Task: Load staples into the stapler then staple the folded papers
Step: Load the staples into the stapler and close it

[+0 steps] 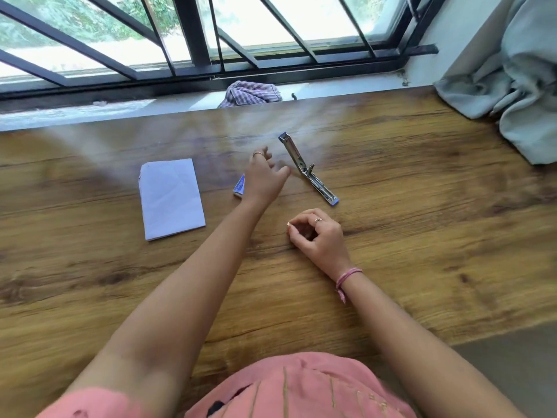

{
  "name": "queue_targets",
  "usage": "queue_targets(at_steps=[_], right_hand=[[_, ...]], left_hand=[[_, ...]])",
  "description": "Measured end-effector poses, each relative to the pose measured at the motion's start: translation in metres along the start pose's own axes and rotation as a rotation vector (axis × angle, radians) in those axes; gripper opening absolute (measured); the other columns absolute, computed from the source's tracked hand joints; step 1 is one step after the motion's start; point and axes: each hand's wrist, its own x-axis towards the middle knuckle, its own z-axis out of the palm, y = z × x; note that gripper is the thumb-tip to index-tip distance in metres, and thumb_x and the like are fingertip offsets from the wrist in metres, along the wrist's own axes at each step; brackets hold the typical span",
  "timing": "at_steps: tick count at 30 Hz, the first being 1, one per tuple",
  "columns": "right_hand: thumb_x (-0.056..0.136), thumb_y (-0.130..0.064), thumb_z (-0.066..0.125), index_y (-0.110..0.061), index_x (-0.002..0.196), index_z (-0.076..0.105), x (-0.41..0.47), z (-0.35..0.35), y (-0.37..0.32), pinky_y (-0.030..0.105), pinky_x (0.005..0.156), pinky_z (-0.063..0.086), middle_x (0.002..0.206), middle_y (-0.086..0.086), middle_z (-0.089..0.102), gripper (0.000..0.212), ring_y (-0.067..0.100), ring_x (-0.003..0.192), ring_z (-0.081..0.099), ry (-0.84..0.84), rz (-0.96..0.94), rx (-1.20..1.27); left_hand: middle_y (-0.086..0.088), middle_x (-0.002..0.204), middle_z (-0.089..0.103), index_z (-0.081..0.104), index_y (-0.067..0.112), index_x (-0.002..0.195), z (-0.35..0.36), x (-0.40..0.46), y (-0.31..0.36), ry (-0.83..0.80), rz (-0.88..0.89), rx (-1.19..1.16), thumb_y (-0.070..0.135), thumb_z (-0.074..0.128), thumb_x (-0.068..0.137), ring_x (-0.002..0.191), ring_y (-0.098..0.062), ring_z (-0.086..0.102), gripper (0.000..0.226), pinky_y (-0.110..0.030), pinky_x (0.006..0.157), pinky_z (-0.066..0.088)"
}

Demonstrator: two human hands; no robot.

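Note:
A metal stapler (308,171) with blue ends lies swung wide open on the wooden table (422,224), right of centre. My left hand (265,178) is just left of its hinge, fingers spread, holding nothing and slightly blurred. A small blue staple box (238,187) lies partly hidden under that hand's wrist. The folded white papers (172,198) lie flat further left. My right hand (316,235) rests on the table in front of the stapler, curled with thumb and forefinger pinched together. Whether anything is pinched there is too small to tell.
A checked cloth (250,93) lies on the window sill behind the table. A grey curtain (512,70) bunches onto the table's far right corner. The barred window (193,34) runs along the back.

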Motion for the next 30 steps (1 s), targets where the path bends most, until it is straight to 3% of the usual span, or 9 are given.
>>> queue_targets(at_steps=[3,7,10,15,17,20,22,27,30], right_hand=[[0.078,-0.012,0.071,-0.013,0.078,0.069,-0.002,-0.004,0.000,0.015,0.063,0.048,0.081,-0.001,0.064,0.003,0.006,0.065,0.059,0.125,0.104,0.080],[0.079,-0.011,0.071,-0.012,0.078,0.069,-0.006,-0.016,0.008,0.015,0.060,0.049,0.080,-0.001,0.063,0.003,0.008,0.066,0.060,0.157,0.102,0.062],[0.079,-0.011,0.072,-0.011,0.083,0.071,-0.014,-0.029,0.020,0.008,0.058,0.043,0.086,0.001,0.060,0.004,0.002,0.059,0.053,0.067,0.018,-0.071],[0.081,-0.004,0.070,-0.013,0.095,0.073,-0.013,-0.053,0.034,0.008,0.058,0.042,0.091,0.002,0.058,0.017,0.005,0.057,0.050,-0.120,-0.051,-0.116],[0.081,-0.003,0.069,-0.014,0.099,0.072,-0.010,-0.059,0.035,0.007,0.061,0.042,0.092,-0.001,0.059,0.021,0.007,0.062,0.054,-0.154,-0.016,-0.109],[0.081,-0.004,0.068,-0.013,0.101,0.072,-0.009,-0.063,0.030,0.006,0.066,0.044,0.095,-0.001,0.060,0.022,0.003,0.079,0.060,-0.152,0.084,-0.063],[0.081,-0.007,0.069,-0.012,0.101,0.071,-0.014,-0.062,0.026,0.008,0.068,0.047,0.097,0.000,0.060,0.021,0.006,0.082,0.063,-0.140,0.119,-0.033],[0.076,-0.015,0.076,-0.015,0.094,0.071,-0.021,-0.056,0.023,0.014,0.068,0.053,0.094,-0.002,0.059,0.018,0.007,0.077,0.064,-0.055,0.169,-0.032],[0.077,-0.016,0.076,-0.013,0.090,0.073,-0.017,-0.054,0.022,0.010,0.065,0.050,0.088,-0.003,0.059,0.015,0.006,0.072,0.063,-0.047,0.156,-0.060]], left_hand=[[-0.013,0.135,0.049,0.027,-0.003,0.141,0.015,0.014,0.007,-0.028,-0.183,-0.195,0.007,0.067,0.083,0.120,-0.020,0.052,0.071,-0.023,0.096,0.041],[-0.012,0.132,0.055,0.028,-0.001,0.142,0.023,0.030,0.000,-0.027,-0.203,-0.300,0.012,0.066,0.086,0.121,-0.019,0.054,0.069,-0.026,0.100,0.042],[-0.011,0.126,0.059,0.037,0.001,0.138,0.025,0.035,-0.008,-0.063,-0.182,-0.278,0.014,0.068,0.085,0.114,-0.019,0.058,0.062,-0.036,0.103,0.044],[-0.013,0.122,0.061,0.043,0.000,0.134,0.027,0.029,-0.005,-0.174,-0.099,-0.247,0.004,0.058,0.091,0.103,-0.013,0.058,0.046,-0.017,0.088,0.048],[-0.011,0.116,0.062,0.043,0.000,0.133,0.028,0.026,-0.004,-0.199,-0.089,-0.243,0.001,0.056,0.091,0.102,-0.015,0.059,0.044,-0.021,0.091,0.049],[-0.011,0.109,0.063,0.045,0.001,0.130,0.028,0.022,-0.010,-0.188,-0.085,-0.235,0.001,0.059,0.089,0.104,-0.023,0.061,0.044,-0.042,0.100,0.047],[-0.010,0.105,0.064,0.048,0.003,0.128,0.028,0.018,-0.018,-0.158,-0.082,-0.223,0.006,0.063,0.086,0.104,-0.025,0.062,0.045,-0.046,0.100,0.046],[0.001,0.100,0.067,0.054,0.024,0.111,0.027,0.006,-0.024,-0.182,-0.001,-0.192,0.011,0.067,0.084,0.098,-0.017,0.064,0.033,-0.044,0.099,0.047],[-0.002,0.114,0.066,0.044,0.016,0.127,0.028,0.004,-0.023,-0.257,0.064,-0.099,0.008,0.066,0.085,0.106,-0.017,0.063,0.048,-0.035,0.100,0.046]])
